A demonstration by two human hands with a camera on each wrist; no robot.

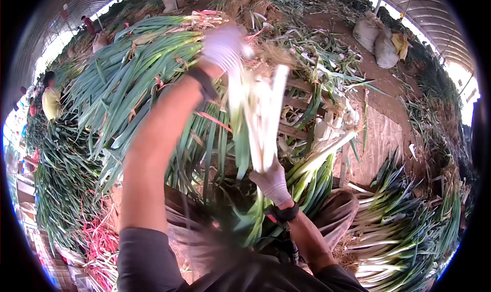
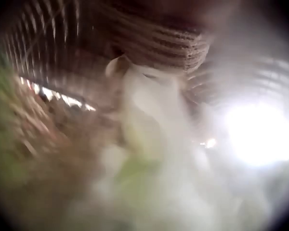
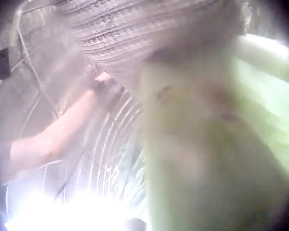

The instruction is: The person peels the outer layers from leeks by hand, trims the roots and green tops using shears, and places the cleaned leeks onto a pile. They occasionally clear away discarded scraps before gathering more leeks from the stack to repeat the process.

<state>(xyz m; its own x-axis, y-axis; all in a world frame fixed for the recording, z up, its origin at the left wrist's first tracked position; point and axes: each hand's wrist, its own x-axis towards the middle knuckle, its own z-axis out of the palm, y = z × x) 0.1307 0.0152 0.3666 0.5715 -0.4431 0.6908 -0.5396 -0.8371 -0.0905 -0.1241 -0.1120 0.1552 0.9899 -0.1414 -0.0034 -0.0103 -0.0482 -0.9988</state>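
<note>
Spreads as brown earthen floor [image 1: 394, 90], bears leeks [image 1: 391, 241] at right, pale sacks [image 1: 386, 50] farther back, red strips [image 1: 99, 241] at lower left.

The person's left arm [image 1: 153, 143] stretches forward and slants inward, bare from the dark left sleeve [image 1: 146, 258] to the banded left wrist [image 1: 203, 82]; the gloved left hand [image 1: 223, 47] is blurred in the head view, but the left wrist view shows its fingers [image 2: 168, 48] curled in a grip. The right forearm [image 1: 310, 241], also bare, angles forward and inward to the banded right wrist [image 1: 288, 211], where the gloved right hand [image 1: 272, 183] has its fingers closed in a grasp. The hands are apart, the left farther from the body than the right.
</note>
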